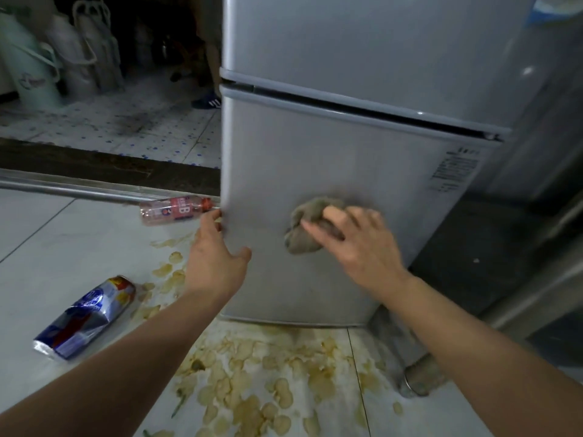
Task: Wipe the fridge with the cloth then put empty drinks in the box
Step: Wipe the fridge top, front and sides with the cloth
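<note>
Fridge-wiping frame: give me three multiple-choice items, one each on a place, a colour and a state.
1. Where does the cloth lie?
A. on the floor
B. against the lower fridge door
C. in a box

2. What colour is the label of the plastic bottle?
A. green
B. black
C. pink-red

3. How is the can positioned?
A. lying on its side
B. upright
C. held in a hand

B: the right hand presses it there. C: its label shows pink-red. A: it lies flat on the floor tiles.
</note>
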Action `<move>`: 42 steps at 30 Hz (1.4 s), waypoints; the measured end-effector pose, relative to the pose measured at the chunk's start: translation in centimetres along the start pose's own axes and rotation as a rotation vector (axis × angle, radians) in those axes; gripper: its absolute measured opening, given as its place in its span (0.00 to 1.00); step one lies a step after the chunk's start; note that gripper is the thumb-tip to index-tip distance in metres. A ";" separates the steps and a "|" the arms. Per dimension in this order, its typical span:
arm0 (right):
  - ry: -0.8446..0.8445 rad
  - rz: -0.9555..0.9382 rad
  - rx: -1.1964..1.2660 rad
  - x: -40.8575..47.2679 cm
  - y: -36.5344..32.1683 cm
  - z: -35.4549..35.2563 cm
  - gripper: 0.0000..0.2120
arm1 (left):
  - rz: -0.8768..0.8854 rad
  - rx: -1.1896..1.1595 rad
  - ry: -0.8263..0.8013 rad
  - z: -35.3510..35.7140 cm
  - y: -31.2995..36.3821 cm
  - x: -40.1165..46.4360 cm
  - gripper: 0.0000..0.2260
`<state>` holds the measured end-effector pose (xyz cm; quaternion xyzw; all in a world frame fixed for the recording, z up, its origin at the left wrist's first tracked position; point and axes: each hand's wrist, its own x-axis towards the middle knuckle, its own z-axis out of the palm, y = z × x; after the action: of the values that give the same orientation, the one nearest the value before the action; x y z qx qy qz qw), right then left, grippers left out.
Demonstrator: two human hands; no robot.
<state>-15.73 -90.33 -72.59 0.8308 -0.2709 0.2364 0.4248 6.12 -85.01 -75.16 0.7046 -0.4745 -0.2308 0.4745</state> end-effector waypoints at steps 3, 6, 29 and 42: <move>0.131 0.174 -0.035 0.2 3.4 -1.3 0.22 | -0.010 0.021 0.075 0.9 0.2 -0.1 0.31; 0.109 0.238 0.043 -2.0 2.2 0.0 0.25 | -0.007 0.042 0.142 1.8 0.7 -0.3 0.32; -0.142 0.576 0.252 -10.3 2.9 0.4 0.21 | 0.093 0.014 0.255 3.8 -0.5 -0.3 0.31; -0.156 0.747 0.191 -15.2 -1.3 3.9 0.22 | 0.083 0.036 0.237 5.5 -4.7 -0.6 0.31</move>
<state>-25.50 -89.14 -84.86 0.7264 -0.5627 0.3350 0.2087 3.74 -86.47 -81.86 0.7152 -0.4476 -0.1176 0.5238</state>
